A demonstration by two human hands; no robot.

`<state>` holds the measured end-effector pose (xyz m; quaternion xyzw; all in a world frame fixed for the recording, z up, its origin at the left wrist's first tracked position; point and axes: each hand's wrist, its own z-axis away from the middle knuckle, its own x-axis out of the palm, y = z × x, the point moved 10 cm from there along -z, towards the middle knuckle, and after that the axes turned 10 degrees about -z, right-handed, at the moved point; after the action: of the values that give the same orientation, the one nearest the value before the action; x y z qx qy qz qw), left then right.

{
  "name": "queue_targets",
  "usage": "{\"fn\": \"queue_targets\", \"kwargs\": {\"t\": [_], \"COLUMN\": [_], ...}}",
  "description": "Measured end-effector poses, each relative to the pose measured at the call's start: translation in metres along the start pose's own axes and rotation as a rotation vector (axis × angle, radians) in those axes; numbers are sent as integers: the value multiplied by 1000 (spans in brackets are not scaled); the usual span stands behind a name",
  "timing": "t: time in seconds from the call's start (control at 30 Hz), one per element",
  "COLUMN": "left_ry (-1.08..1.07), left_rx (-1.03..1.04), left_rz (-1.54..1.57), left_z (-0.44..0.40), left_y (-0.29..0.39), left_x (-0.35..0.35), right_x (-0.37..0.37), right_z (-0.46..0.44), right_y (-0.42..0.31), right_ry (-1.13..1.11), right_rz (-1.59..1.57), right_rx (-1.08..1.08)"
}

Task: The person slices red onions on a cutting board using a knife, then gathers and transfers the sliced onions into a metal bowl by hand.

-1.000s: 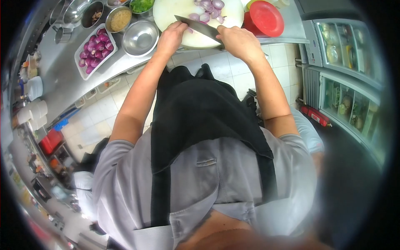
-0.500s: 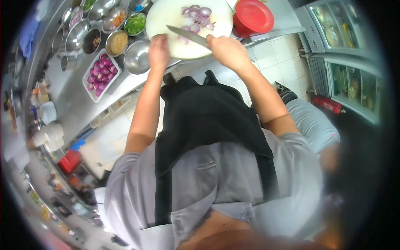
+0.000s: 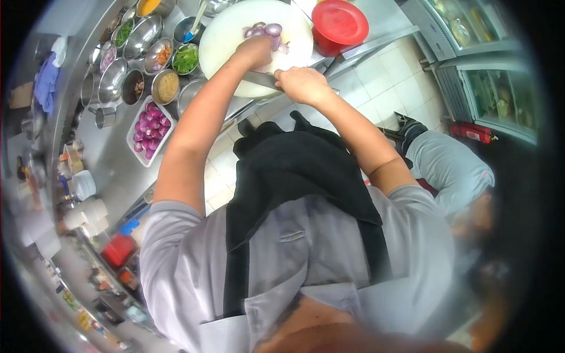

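My right hand (image 3: 303, 83) is closed round the handle of a kitchen knife (image 3: 262, 79), its blade pointing left above the near part of a round white cutting board (image 3: 215, 41). On the board lies a small heap of sliced purple onion (image 3: 272, 29). My left hand (image 3: 256, 52) is over the board at the near side of that heap, touching or just above the slices; its fingers are turned away and hidden behind the back of the hand.
A red plastic bucket (image 3: 340, 26) stands right of the board. At left are a white tray of purple onions (image 3: 152, 130) and several metal bowls, one with chopped greens (image 3: 186, 60). A person in a grey shirt (image 3: 453, 165) bends down behind at right, near glass-door fridges (image 3: 500, 97).
My left hand has moved from the board's near left edge across to the onion slices. The knife has dropped toward the board's near edge, and the view has shifted slightly.
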<state>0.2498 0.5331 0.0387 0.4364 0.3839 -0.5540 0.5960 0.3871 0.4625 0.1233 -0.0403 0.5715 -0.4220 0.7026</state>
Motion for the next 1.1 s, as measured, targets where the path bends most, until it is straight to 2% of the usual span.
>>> {"fn": "queue_targets", "kwargs": {"t": [0.1,0.17,0.2,0.33,0.4,0.47,0.53,0.57,0.67,0.83,0.93,0.97,1.1], "left_ry": [-28,125,121,557,724,763,768,689,607,628,715,722,670], "left_rx": [-63,-54,-55,-237,-297,-386,-311,-352,-384,-390,-342,-293,-221], "left_rz": [49,95,95,305,239,214,146,182,138,264,365,484,409], "left_z": [-2,6,12,77,119,149,154,156,146,166,172,170,160], "left_y": [-5,-8,-11,-66,-90,-99,-84,-66,-40,-4,-20,-27,-26], "left_x": [-1,-27,-34,-101,-116,-103,-62,-45,18,15,15,19,11], "right_x": [3,2,2,-8,-17,-23,-32,-35,-31,-28,-27,-24,-14], "right_z": [-1,-4,-6,-16,-28,-32,-33,-32,-33,-24,-20,-20,-19], "right_y": [3,7,9,12,23,23,25,23,22,14,8,8,2], "right_ry": [-12,-24,-40,-47,68,126,197,261,230,112,106,106,84], "right_rz": [-22,-31,-35,-47,47,136,103,57,59,106,111,118,130], "right_rx": [9,18,26,30,48,61,62,-3,-8,67,52,36,10]}}
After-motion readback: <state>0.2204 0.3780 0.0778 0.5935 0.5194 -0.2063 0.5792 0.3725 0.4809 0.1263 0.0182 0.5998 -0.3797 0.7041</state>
